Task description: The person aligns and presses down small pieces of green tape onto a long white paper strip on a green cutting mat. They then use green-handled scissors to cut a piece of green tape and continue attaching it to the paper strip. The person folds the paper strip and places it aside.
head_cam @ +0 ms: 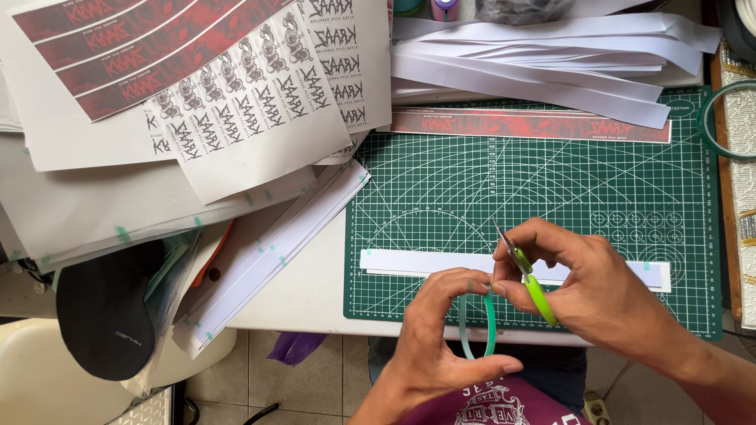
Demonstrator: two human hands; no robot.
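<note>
Over the near edge of a green gridded cutting mat point(630, 181), the left hand point(441, 338) grips a translucent green tape roll point(477, 324) while the right hand point(598, 291) clasps green-handled scissors point(529, 279). A white paper strip point(417, 262) lies on the mat; red-and-black label sheets point(197, 71) pile left of it.

Matt green cutting mat point(472, 189), smooth white paper strip point(425, 262), glossy lime plastic-handled metal scissors point(526, 275).

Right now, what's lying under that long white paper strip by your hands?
The white strip lies flat on the green cutting mat, its grid showing all round. The right hand with small scissors covers part of the strip, so there I cannot tell.
</note>
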